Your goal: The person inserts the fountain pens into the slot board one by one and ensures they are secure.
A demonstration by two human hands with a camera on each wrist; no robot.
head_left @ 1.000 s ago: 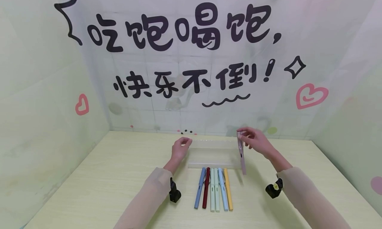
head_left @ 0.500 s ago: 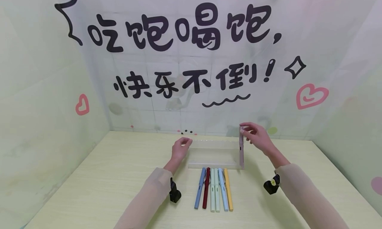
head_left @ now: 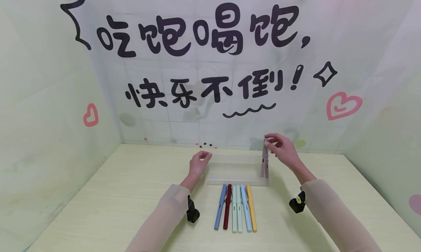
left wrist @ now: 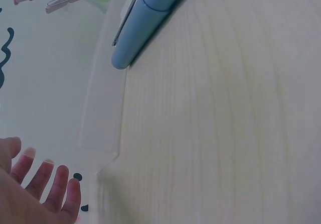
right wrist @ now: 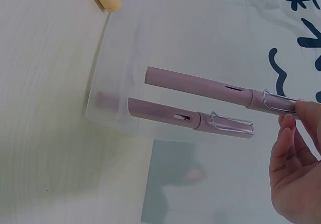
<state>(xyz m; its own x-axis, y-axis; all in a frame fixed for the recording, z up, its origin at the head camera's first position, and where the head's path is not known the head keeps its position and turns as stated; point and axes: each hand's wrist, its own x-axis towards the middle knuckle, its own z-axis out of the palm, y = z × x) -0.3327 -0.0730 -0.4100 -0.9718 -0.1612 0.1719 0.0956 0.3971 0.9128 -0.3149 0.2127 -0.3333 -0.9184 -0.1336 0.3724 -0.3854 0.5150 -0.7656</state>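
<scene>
A clear plastic pen holder (head_left: 236, 180) stands at the back of the table. My left hand (head_left: 198, 163) pinches its upper left corner with thumb and fingertips; in the left wrist view that hand's (left wrist: 40, 189) other fingers are loosely bent. My right hand (head_left: 281, 149) holds a mauve pen (right wrist: 200, 85) by its clip end, between thumb and fingers. This pen hangs nearly upright above the holder's right end. Beside it, a second mauve pen (right wrist: 165, 112) stands in the holder, its lower end behind the translucent front wall. The two pens are apart at their lower ends.
In front of the holder several pens lie in a row: blue (head_left: 220, 207), dark red (head_left: 227, 207), two pale green (head_left: 236, 210), light blue (head_left: 246, 210) and yellow (head_left: 251, 210). A printed cloth wall (head_left: 210, 128) rises behind the table (head_left: 131, 193).
My right hand has moved the mauve pen up and slightly left, from in front of the holder to over its right end. The second mauve pen has come into sight. My left hand stays put.
</scene>
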